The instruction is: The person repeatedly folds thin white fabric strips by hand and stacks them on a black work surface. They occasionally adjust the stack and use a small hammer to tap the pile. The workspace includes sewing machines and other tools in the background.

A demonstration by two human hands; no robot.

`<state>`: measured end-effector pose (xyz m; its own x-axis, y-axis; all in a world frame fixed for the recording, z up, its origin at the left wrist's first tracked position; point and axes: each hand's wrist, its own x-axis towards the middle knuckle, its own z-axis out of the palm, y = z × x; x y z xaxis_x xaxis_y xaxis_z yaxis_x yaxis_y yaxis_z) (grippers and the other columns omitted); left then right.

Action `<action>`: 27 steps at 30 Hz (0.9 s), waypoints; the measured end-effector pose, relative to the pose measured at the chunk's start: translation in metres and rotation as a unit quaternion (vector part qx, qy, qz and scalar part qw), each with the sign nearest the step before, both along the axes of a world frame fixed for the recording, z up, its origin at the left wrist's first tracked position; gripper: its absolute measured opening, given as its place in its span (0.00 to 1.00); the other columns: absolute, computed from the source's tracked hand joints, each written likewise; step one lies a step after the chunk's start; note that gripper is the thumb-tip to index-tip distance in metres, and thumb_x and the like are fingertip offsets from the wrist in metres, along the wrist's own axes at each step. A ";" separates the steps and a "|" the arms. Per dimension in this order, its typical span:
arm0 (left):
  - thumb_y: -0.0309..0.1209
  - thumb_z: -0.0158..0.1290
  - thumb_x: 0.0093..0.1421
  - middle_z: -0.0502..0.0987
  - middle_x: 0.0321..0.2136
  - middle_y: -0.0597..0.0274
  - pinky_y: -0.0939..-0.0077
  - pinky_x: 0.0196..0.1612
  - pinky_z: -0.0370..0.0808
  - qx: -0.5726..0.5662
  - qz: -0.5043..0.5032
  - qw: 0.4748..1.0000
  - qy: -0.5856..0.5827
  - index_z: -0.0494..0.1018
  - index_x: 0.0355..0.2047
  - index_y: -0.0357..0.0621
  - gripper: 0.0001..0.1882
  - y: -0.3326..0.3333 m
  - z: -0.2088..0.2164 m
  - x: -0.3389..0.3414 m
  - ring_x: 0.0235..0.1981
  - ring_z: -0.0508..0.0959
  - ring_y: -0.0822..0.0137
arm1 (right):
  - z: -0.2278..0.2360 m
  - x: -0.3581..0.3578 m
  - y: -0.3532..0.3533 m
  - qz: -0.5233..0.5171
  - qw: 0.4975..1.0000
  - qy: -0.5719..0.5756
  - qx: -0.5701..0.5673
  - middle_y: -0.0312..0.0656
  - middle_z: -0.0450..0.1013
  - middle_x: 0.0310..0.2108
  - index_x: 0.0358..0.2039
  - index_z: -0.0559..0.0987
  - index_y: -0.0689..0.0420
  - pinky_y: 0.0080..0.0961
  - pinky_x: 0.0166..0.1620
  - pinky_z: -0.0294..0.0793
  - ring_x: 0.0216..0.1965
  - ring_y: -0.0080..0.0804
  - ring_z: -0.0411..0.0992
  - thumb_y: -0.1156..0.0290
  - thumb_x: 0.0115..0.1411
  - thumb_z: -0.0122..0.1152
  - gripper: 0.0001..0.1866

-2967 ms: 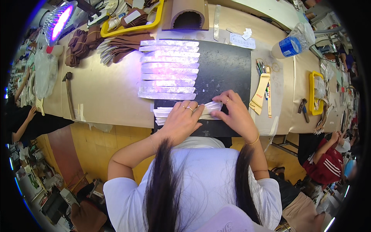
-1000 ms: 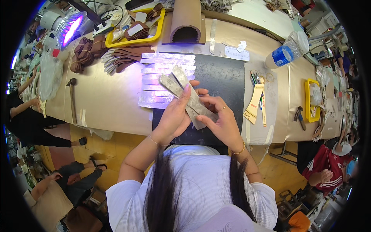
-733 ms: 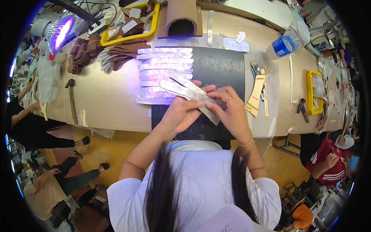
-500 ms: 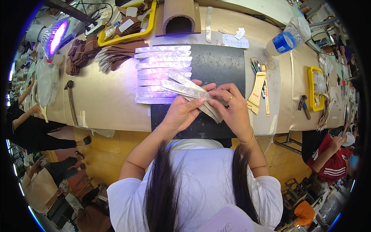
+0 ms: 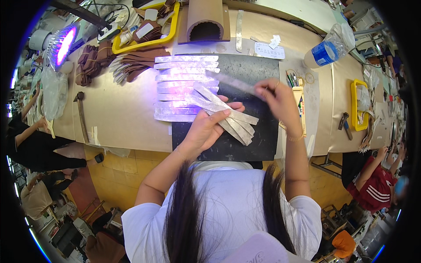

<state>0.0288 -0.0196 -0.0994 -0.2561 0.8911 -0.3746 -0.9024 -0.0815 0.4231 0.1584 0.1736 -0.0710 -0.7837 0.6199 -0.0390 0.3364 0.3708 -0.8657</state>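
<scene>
My left hand grips a fanned bundle of pale, mottled strips, thumb on top and fingertips beneath, above a black mat. Up and to the right, my right hand pinches the end of a single pale strip, which is smeared by motion. The strip's free end points left, close to the right ends of a column of similar strips. Those strips lie side by side, partly on the mat's left edge, under purple-white light.
A lit purple lamp stands at left. Behind are a yellow tray, brown strips and a brown arched block. A hammer lies left. Pens, a plastic bottle and another hammer lie right. Other people work on both sides.
My right hand has left the bundle and moved up and right with one strip. The strips in my left hand have fanned wider.
</scene>
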 end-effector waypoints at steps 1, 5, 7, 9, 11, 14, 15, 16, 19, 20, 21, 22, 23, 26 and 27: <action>0.19 0.50 0.64 0.71 0.54 0.38 0.49 0.62 0.70 -0.010 0.011 1.000 -0.011 0.63 0.54 0.41 0.18 0.001 0.000 0.000 0.59 0.70 0.45 | -0.004 -0.004 0.021 0.012 0.998 -0.046 0.039 0.45 0.79 0.30 0.36 0.81 0.60 0.28 0.37 0.74 0.32 0.37 0.77 0.71 0.59 0.63 0.07; 0.21 0.48 0.66 0.72 0.51 0.38 0.47 0.63 0.68 -0.009 0.024 0.998 -0.054 0.62 0.56 0.41 0.19 -0.003 -0.003 0.000 0.59 0.70 0.43 | -0.021 -0.018 0.078 0.061 0.985 -0.096 0.131 0.46 0.80 0.29 0.34 0.82 0.59 0.30 0.38 0.74 0.31 0.38 0.78 0.69 0.57 0.64 0.08; 0.22 0.48 0.66 0.73 0.51 0.39 0.47 0.63 0.68 0.000 0.018 0.999 -0.027 0.61 0.56 0.41 0.19 -0.006 -0.001 0.000 0.59 0.70 0.44 | -0.024 -0.026 0.093 0.092 0.978 -0.127 0.137 0.46 0.80 0.30 0.33 0.83 0.58 0.31 0.38 0.74 0.31 0.39 0.78 0.68 0.56 0.65 0.07; 0.23 0.48 0.67 0.73 0.50 0.40 0.47 0.62 0.69 0.000 0.013 1.000 -0.003 0.60 0.57 0.41 0.19 -0.006 0.003 0.000 0.59 0.70 0.44 | -0.023 -0.030 0.102 0.090 0.974 -0.136 0.156 0.43 0.79 0.28 0.32 0.82 0.59 0.28 0.37 0.74 0.30 0.32 0.76 0.69 0.56 0.66 0.07; 0.24 0.48 0.67 0.74 0.49 0.42 0.47 0.62 0.70 -0.010 0.010 1.000 0.017 0.60 0.56 0.41 0.18 -0.007 0.007 -0.001 0.59 0.71 0.45 | -0.023 -0.031 0.107 0.091 0.969 -0.151 0.171 0.42 0.79 0.27 0.32 0.82 0.59 0.27 0.37 0.73 0.29 0.30 0.75 0.69 0.55 0.67 0.08; 0.23 0.50 0.66 0.74 0.49 0.42 0.47 0.61 0.70 -0.020 0.014 1.000 0.011 0.60 0.56 0.41 0.19 -0.006 0.008 0.001 0.58 0.72 0.46 | -0.018 -0.031 0.105 0.075 0.946 -0.137 0.284 0.41 0.79 0.29 0.33 0.82 0.58 0.27 0.38 0.73 0.30 0.29 0.75 0.67 0.55 0.68 0.09; 0.23 0.50 0.66 0.74 0.49 0.42 0.47 0.61 0.70 -0.026 0.020 0.999 0.009 0.60 0.55 0.40 0.19 -0.006 0.007 0.001 0.57 0.72 0.46 | -0.017 -0.028 0.097 0.059 0.916 -0.099 0.383 0.40 0.79 0.30 0.33 0.82 0.58 0.28 0.38 0.74 0.30 0.29 0.75 0.67 0.55 0.69 0.09; 0.23 0.51 0.65 0.74 0.49 0.42 0.48 0.61 0.71 -0.031 0.026 0.999 0.008 0.60 0.55 0.40 0.20 -0.005 0.006 0.002 0.57 0.73 0.47 | -0.013 -0.026 0.085 0.067 0.926 -0.069 0.366 0.40 0.79 0.30 0.34 0.82 0.57 0.28 0.38 0.74 0.30 0.29 0.76 0.66 0.55 0.69 0.10; 0.22 0.54 0.64 0.74 0.48 0.42 0.50 0.60 0.72 -0.050 0.041 0.997 0.034 0.60 0.55 0.40 0.21 -0.001 0.005 0.003 0.56 0.74 0.48 | 0.005 -0.018 0.040 0.134 0.989 0.000 0.066 0.39 0.79 0.30 0.36 0.82 0.55 0.27 0.37 0.74 0.31 0.33 0.77 0.63 0.53 0.70 0.13; 0.21 0.55 0.63 0.74 0.48 0.42 0.51 0.60 0.73 -0.057 0.046 0.996 0.047 0.60 0.55 0.40 0.22 0.000 0.007 0.004 0.55 0.74 0.49 | 0.013 -0.015 0.022 0.181 0.983 0.012 -0.033 0.40 0.78 0.29 0.37 0.82 0.57 0.26 0.36 0.74 0.29 0.30 0.75 0.64 0.53 0.72 0.14; 0.21 0.55 0.62 0.75 0.48 0.43 0.51 0.59 0.73 -0.057 0.050 0.996 0.049 0.60 0.55 0.40 0.23 0.000 0.007 0.004 0.55 0.75 0.49 | 0.022 -0.013 0.005 0.191 0.980 -0.031 -0.053 0.37 0.77 0.29 0.36 0.82 0.58 0.23 0.37 0.73 0.30 0.25 0.74 0.67 0.54 0.71 0.12; 0.20 0.56 0.61 0.75 0.48 0.43 0.52 0.59 0.74 -0.057 0.053 0.996 0.052 0.60 0.54 0.40 0.23 0.001 0.008 0.005 0.54 0.75 0.49 | 0.028 -0.011 -0.004 0.199 0.974 -0.076 -0.073 0.34 0.76 0.29 0.35 0.82 0.60 0.21 0.38 0.73 0.31 0.21 0.73 0.71 0.54 0.71 0.10; 0.19 0.56 0.61 0.75 0.47 0.43 0.53 0.58 0.75 -0.057 0.056 0.995 0.054 0.60 0.54 0.40 0.24 0.002 0.008 0.005 0.54 0.76 0.49 | 0.023 -0.009 -0.004 0.183 0.978 -0.059 -0.080 0.36 0.77 0.29 0.35 0.82 0.60 0.22 0.37 0.73 0.30 0.22 0.74 0.70 0.54 0.70 0.10; 0.18 0.58 0.59 0.75 0.47 0.44 0.54 0.57 0.75 -0.071 0.038 0.992 0.094 0.60 0.55 0.41 0.26 0.002 0.004 0.005 0.52 0.77 0.50 | 0.009 0.002 0.001 0.138 0.987 -0.030 -0.077 0.41 0.77 0.28 0.34 0.82 0.60 0.24 0.35 0.73 0.29 0.26 0.74 0.70 0.55 0.69 0.09; 0.17 0.58 0.58 0.75 0.47 0.45 0.54 0.57 0.76 -0.076 0.034 0.993 0.083 0.60 0.55 0.41 0.27 0.001 0.004 0.005 0.52 0.77 0.50 | 0.008 0.004 0.008 0.127 0.990 -0.035 -0.059 0.40 0.77 0.29 0.34 0.82 0.61 0.23 0.35 0.73 0.28 0.25 0.74 0.70 0.56 0.68 0.08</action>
